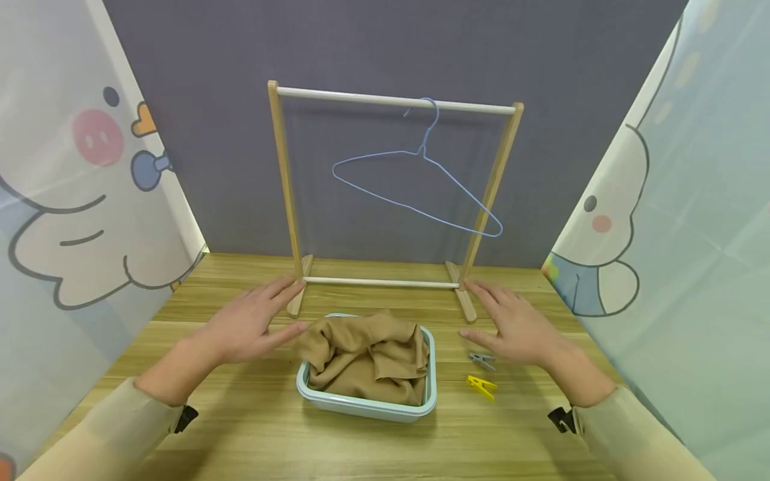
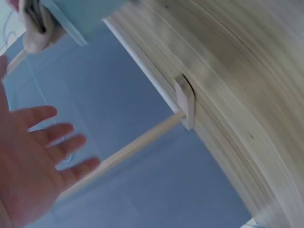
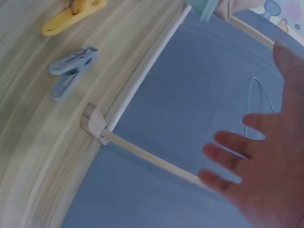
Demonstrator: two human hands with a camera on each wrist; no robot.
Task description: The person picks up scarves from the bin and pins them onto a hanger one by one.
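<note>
My left hand point(image 1: 255, 323) hovers with fingers extended at the left of a pale blue basin point(image 1: 367, 405), its thumb tip overlapping the edge of the brown cloth point(image 1: 385, 361) in the head view. The cloth lies crumpled inside the basin. On the other side my right hand point(image 1: 514, 325), fingers spread and holding nothing, is over the table just behind a grey clothespin point(image 1: 482, 361) and a yellow clothespin point(image 1: 481, 387). Both wrist views show bare palms, the left hand point(image 2: 38, 161) and the right hand point(image 3: 266, 166). A blue wire hanger point(image 1: 415, 208) hangs from the rack's top rail.
Behind the basin stands a small clothes rack point(image 1: 385, 99) with wooden posts and white rails, its feet on the wood-grain table point(image 1: 271, 427). A dark grey panel point(image 1: 385, 33) backs it. Cartoon-printed curtains point(image 1: 84, 220) flank both sides.
</note>
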